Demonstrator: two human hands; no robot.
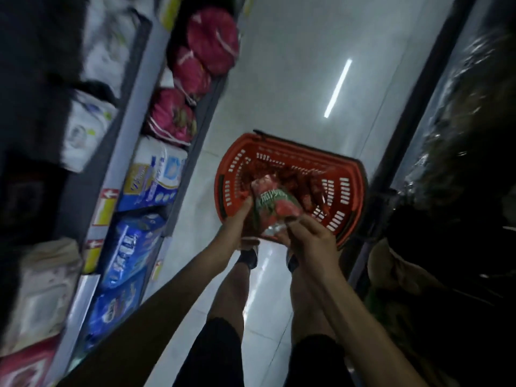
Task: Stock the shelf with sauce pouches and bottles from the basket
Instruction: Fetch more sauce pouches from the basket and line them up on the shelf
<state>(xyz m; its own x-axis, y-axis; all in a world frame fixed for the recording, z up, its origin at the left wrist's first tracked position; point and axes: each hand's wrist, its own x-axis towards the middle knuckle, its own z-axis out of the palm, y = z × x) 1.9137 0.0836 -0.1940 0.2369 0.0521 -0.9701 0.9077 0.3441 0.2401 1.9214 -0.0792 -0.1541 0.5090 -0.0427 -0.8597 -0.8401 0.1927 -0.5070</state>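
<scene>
A red plastic basket (346, 188) stands on the pale floor ahead of my feet, with several dark red sauce packs (310, 188) lying inside. Above its near rim I hold a bundle of red and green sauce pouches (275, 202) in both hands. My left hand (237, 227) grips the bundle's left side with fingers curled round it. My right hand (310, 236) pinches the bundle's lower right end. The shelf (131, 113) runs along the left of the aisle.
The left shelf carries pink bags (212, 43), white packs (89, 127) and blue packs (125, 247). A dark glass-fronted cabinet (446, 135) lines the right side. My legs and shoes stand just behind the basket on the glossy floor (279, 79).
</scene>
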